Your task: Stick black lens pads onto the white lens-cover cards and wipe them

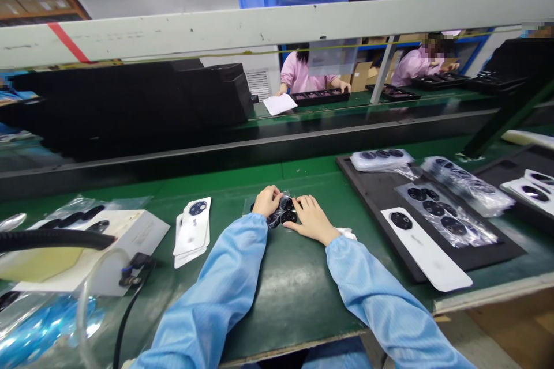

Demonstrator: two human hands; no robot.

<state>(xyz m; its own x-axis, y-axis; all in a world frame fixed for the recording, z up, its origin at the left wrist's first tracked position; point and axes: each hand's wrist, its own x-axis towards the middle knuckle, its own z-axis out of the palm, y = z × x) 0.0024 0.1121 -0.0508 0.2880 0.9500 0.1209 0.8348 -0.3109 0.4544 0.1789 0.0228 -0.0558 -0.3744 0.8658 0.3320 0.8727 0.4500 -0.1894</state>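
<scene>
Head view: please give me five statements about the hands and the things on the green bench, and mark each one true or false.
1. The left hand and the right hand are both at the black round parts. True.
2. The person's sleeves are pink. False: they are light blue.
3. Small white plates lie on the bench, to the left of both hands. True.
4. The white box stands to the right of the right hand. False: it is at the left side, beyond the small white plates.
5. A long white piece overlaps the dark board at the right. True.
</scene>
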